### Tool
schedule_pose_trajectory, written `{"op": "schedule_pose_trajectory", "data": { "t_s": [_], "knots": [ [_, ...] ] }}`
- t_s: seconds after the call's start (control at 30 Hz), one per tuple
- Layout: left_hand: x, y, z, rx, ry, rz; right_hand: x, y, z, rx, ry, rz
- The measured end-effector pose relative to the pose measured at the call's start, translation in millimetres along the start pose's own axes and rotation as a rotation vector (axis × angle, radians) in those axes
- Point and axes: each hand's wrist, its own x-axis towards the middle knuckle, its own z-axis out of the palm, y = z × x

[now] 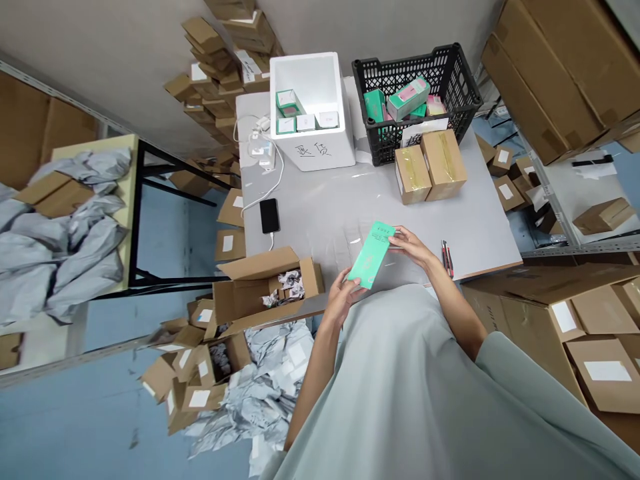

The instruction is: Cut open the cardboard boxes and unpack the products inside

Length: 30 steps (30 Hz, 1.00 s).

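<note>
Between my two hands is a green printed carton (372,255), tilted above the front of the grey table (320,207). My left hand (342,295) grips its lower end, with the thumb on the face. At the upper right corner my right hand (410,245) holds it by the fingers. To the left, an open cardboard box (270,290) with crumpled printed paper (290,288) inside sits at the table's edge. A utility knife (447,259) with red and black handle parts lies to the right of my right hand.
At the back stand a white foam box (313,143) and a black crate (373,143), both holding small cartons. Two taped brown boxes (430,167) sit before the crate. A phone (270,216) lies on a cable at left. Grey mailer bags (270,373) and boxes pile on the floor.
</note>
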Motion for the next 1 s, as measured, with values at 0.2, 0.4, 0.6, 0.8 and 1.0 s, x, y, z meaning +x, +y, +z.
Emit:
{"op": "schedule_pose_trajectory", "data": {
  "t_s": [0.2,0.4,0.6,0.8,1.0],
  "knots": [
    [9.0,24.4,-17.8,0.055,-0.082,-0.091,-4.6,-2.9,-19.1,-0.140,-0.120,-0.050],
    [12.1,52.0,-19.5,0.179,-0.195,-0.034,-16.4,-11.9,-30.5,-0.246,-0.226,0.021],
    [15.7,67.6,5.4,0.146,-0.205,0.225,-28.9,5.6,-18.0,-0.145,-0.308,0.172],
    [19.8,60.9,27.3,0.299,-0.093,0.307,-44.3,27.2,13.0,-0.103,-0.383,0.200],
    [10.4,38.8,29.0,0.202,-0.197,0.209,-53.6,14.8,23.5,-0.026,-0.354,0.154]
  ]
}}
